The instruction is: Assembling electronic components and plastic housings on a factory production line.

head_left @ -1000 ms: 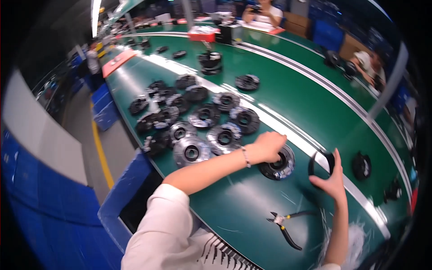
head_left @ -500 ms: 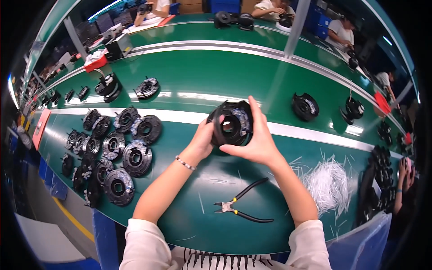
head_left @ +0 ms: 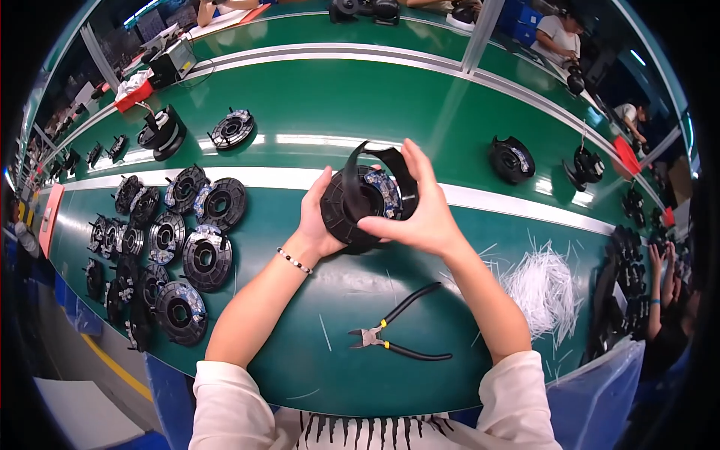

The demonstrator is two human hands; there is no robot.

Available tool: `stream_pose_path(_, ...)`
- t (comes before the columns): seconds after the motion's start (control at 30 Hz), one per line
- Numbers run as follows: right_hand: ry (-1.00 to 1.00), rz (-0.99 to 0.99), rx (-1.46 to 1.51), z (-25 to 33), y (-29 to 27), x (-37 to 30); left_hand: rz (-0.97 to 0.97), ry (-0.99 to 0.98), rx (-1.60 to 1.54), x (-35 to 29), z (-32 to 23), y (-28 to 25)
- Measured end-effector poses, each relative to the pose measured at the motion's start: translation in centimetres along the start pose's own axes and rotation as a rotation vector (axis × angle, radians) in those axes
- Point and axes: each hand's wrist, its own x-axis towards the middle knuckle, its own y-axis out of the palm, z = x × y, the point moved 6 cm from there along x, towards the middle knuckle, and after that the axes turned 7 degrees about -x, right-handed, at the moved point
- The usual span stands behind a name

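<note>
on the green table, black-handled cutters lie spread between the forearms; a heap of white strips sits just beside the right forearm, and black discs crowd the left. a pale rail crosses behind the hands.

the left hand cups the rim of a held disc, raised above the table beyond the cutters. the right hand, thumb and fingers spread wide, grips a black ring against that disc's face.

counted: one pair of cutters, one heap, one held disc, one ring; the left-hand discs overlap too much to count. past the rail, one loose disc lies flat.
</note>
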Motion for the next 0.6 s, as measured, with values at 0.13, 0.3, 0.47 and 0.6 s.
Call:
stream_pose_path(0.13, -0.118, 0.036, -0.176, 0.8, 1.3, -1.0, -0.015, 0.077, 0.007, -0.2, 0.0, -0.3)
stream_pose_path(0.3, -0.217, 0.0, -0.424, 0.7, 3.0, -1.1, -0.185, 0.12, 0.024, -0.5, 0.2, -1.1)
stream_pose_path(0.47, -0.252, 0.049, -0.486, 1.7, 2.9, -0.6, -0.148, 0.063, 0.068, -0.6, 0.0, -1.4)
stream_pose_path(0.6, -0.232, 0.213, -0.45, 2.3, 2.8, -0.3, -0.121, 0.02, 0.03, -0.9, 0.1, -1.5)
